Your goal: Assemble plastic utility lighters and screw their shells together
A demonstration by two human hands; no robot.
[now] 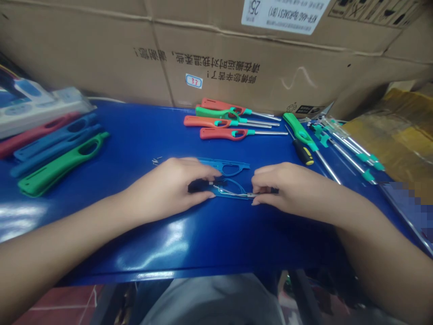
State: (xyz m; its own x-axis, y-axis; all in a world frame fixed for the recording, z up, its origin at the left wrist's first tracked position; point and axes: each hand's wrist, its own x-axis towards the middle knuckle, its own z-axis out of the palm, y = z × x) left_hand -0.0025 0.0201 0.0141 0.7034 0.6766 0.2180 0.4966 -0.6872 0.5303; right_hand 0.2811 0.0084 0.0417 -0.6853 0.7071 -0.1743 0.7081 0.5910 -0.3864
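In the head view, a blue lighter casing half [233, 183] lies on the table between my hands, with a thin wire and a dark inner part inside it. My left hand [169, 189] grips this half at its handle end, thumb along the near edge. Fingers of my right hand [287, 187] pinch a metal lighter tube [249, 195] at the casing's front end; most of the tube is hidden by the hand. A second blue casing half [244, 166] with a trigger opening lies just behind, partly covered by my left hand. Small screws [155, 161] are scattered left of it.
Several red, orange and green lighters [216, 133] lie by the cardboard box [209, 40]. Coloured casings [61, 167] and a white power strip [37, 108] are at left. A green lighter [301, 128], a screwdriver [302, 151] and metal tubes with green parts [352, 155] are at right.
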